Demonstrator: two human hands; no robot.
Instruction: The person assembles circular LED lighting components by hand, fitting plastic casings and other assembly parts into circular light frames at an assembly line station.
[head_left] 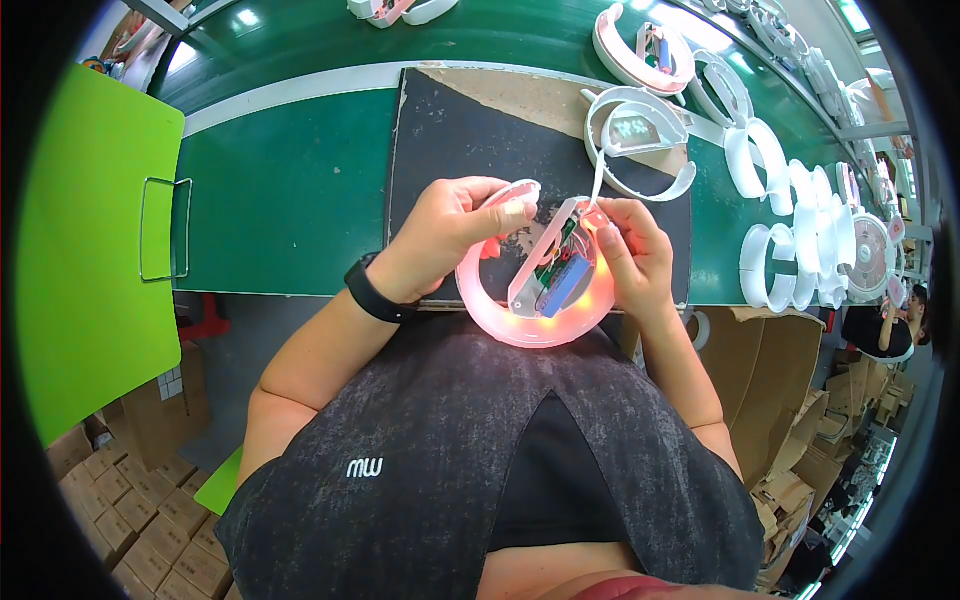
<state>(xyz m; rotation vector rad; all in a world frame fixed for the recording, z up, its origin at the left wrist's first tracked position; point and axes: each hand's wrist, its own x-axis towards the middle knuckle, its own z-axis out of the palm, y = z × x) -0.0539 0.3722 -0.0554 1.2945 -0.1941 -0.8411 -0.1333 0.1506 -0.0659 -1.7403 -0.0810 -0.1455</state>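
Left grip (443,235) and right grip (640,255) clamp a lit ring (512,333) encasing a blue block (566,287)

The ring (505,326) glows pink and orange, the block (566,287) is blue, the shirt (400,420) mottled charcoal.

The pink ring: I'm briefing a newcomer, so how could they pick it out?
A black board lies on the green bench. At its near edge, the left hand and right hand hold the pink ring. Unlike the white rings to its right, it glows orange.
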